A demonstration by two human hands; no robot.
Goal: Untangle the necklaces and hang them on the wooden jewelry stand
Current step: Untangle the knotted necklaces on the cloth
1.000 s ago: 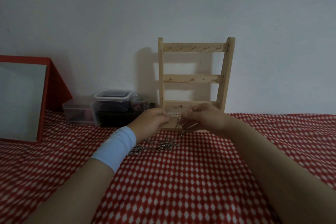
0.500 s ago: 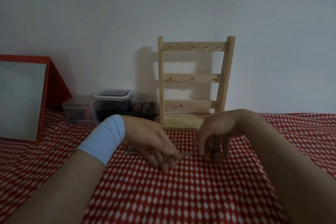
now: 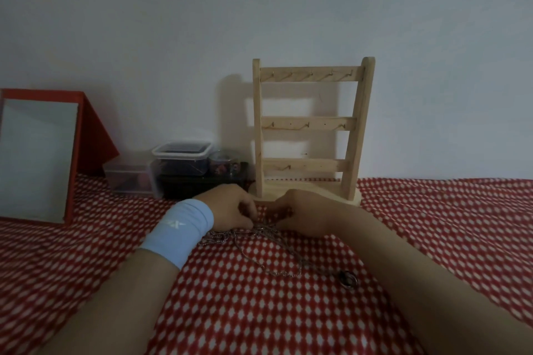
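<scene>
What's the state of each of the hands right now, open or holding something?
Left hand: fingers curled, pinching the tangled necklaces.
Right hand: fingers curled, pinching the same necklaces.

Left hand and right hand closing in together after lying spread on the red checked cloth half a second ago, both now pinching the tangled necklaces, one chain now trailing toward 5 o'clock, its ring pendant newly lying exposed.

Tangled necklaces (silvery) before upright stand
</scene>
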